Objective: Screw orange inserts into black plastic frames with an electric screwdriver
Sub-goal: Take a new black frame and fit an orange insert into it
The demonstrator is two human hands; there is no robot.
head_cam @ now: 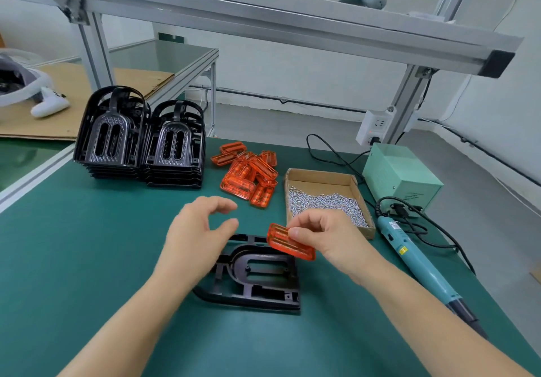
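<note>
One black plastic frame (257, 280) lies flat on the green mat in front of me, its oval opening facing up. My right hand (325, 236) pinches an orange insert (289, 242) just above the frame's far right corner. My left hand (199, 230) hovers over the frame's left side, fingers curled apart and holding nothing. A teal electric screwdriver (421, 265) lies on the mat to the right, tip pointing towards me. A pile of orange inserts (248, 174) sits behind the frame.
Two stacks of black frames (140, 142) stand at the back left. A cardboard tray of screws (325, 198) lies right of the insert pile, with a pale green power box (401, 174) and its cables behind. An aluminium beam (263, 22) crosses overhead.
</note>
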